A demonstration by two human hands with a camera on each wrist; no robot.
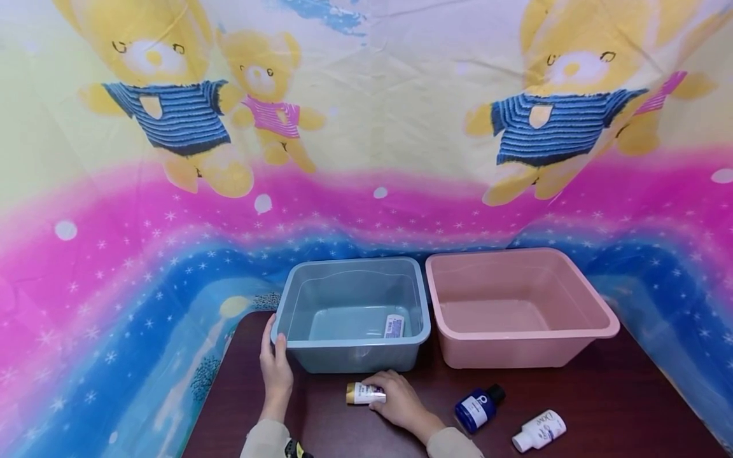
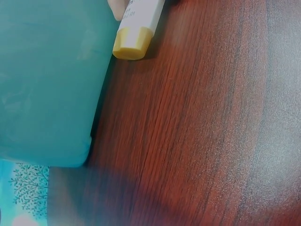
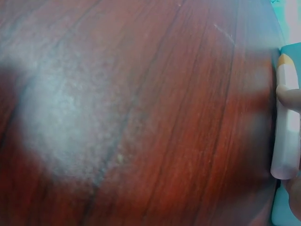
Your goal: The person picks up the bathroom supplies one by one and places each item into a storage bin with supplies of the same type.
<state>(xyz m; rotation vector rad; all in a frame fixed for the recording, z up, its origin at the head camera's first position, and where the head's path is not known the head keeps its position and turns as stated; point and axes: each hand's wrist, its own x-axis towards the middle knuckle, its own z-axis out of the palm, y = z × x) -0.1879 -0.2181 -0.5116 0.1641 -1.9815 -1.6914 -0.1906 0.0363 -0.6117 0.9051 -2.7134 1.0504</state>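
My left hand (image 1: pixel 276 372) holds the front left corner of a grey-blue plastic basin (image 1: pixel 357 353), its fingers along the side and the thumb at the front. My right hand (image 1: pixel 401 401) grips a small white bottle with a gold cap (image 1: pixel 357 393), which lies sideways just in front of the basin. The gold cap (image 2: pixel 133 43) points left, and a thumb (image 3: pixel 289 98) presses on the white body in the right wrist view. Inside the basin, at its right, lies a white item with a purple printed label (image 1: pixel 394 326).
A pink basin (image 1: pixel 498 353) stands right of the grey-blue one. In front of it lie a dark blue bottle with a black cap (image 1: pixel 476 409) and a white Dove bottle (image 1: pixel 541 430). A bear-printed cloth (image 1: pixel 372 127) hangs behind the dark wooden table (image 1: pixel 332 432).
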